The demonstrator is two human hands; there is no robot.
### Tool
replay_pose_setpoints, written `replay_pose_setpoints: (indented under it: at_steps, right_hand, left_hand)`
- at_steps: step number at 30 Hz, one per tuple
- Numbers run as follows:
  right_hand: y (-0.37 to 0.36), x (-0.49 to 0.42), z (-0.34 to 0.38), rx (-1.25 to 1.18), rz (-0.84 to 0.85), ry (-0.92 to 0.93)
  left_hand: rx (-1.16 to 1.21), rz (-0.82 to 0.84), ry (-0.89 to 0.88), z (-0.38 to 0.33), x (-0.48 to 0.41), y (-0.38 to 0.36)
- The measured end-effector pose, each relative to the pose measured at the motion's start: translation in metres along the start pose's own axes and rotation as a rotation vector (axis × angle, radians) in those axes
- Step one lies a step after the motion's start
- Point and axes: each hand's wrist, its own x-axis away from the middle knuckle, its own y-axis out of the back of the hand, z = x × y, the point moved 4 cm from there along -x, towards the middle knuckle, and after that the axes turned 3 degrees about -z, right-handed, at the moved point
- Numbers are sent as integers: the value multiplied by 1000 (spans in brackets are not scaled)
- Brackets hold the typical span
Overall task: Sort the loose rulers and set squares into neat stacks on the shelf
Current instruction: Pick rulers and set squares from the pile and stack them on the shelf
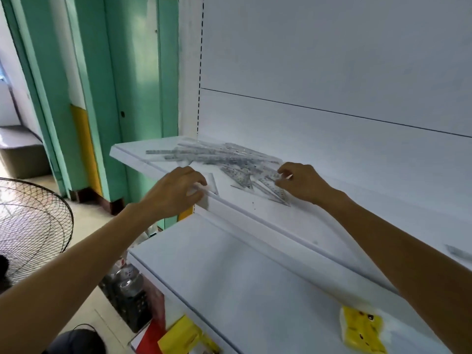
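Left hand [176, 192] pinches clear plastic set square [213, 183] at white shelf [132, 153] lip | right hand [301, 183] pinches second set square [273, 191] from transparent ruler heap [217, 155] | best lifted singly, edges aligned.

A messy pile of clear plastic rulers [214, 154] lies on the white upper shelf [319, 226]. The left hand [173, 192] pinches a clear three-cornered set square [212, 183] at the shelf's front edge. The right hand [301, 183] curls its fingers beside more clear set squares [255, 183]; its grip is too blurry to tell. A yellow packet [362, 330] lies on the lower white shelf [242, 290].
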Motion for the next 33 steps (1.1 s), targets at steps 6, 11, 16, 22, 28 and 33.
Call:
replay_pose_setpoints:
  at_steps: [6, 11, 16, 22, 28, 33]
  right_hand:
    - [-13, -55, -7, 35, 2, -59]
    - [-39, -77, -10, 164, 70, -91]
    - [-47, -86, -5, 270, 67, -72]
    - [-54, -85, 10, 279, 32, -79]
    - [-53, -67, 30, 451, -220, 16]
    - [-52, -48, 45, 391, -319, 52]
  left_hand:
    - [-28, 109, 16, 23, -45, -18]
    - [-13, 268, 32, 33, -68, -36]
    - [-69, 305, -35, 29, -80, -37]
    - [-182, 314, -211, 30, -76, -38]
    - [-248, 325, -395, 36, -56, -35]
    - [-179, 145, -588, 28, -37, -26]
